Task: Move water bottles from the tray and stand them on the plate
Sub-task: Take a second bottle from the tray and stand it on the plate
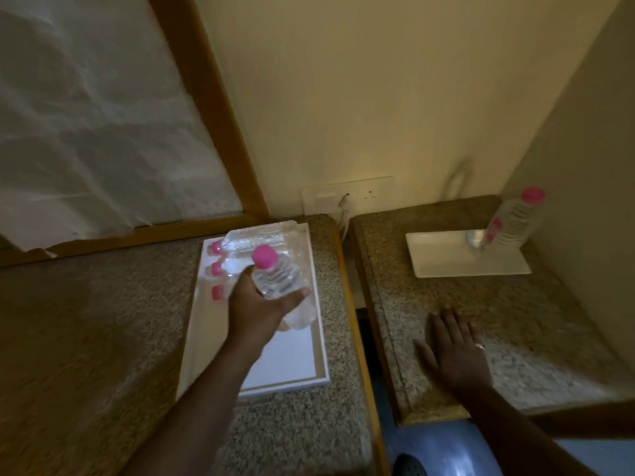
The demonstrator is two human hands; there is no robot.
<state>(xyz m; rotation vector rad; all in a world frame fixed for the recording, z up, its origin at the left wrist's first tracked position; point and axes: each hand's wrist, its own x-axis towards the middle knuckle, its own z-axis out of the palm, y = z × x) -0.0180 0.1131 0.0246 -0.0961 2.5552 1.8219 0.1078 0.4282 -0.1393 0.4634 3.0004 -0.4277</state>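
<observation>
I am looking at two speckled granite desks, the left desk [103,321] and the right desk [515,338], with a narrow gap showing blue floor [446,451] between them. A cream wall [343,97] is carrying a white socket plate [347,194], and dim yellowish light is falling across a wood-framed frosted window [86,115].

Two speckled stone counters
The left counter [103,321] carries the white tray [292,372]; the right counter [532,321] carries the white plate [443,259] and a flat hand [453,348].
</observation>
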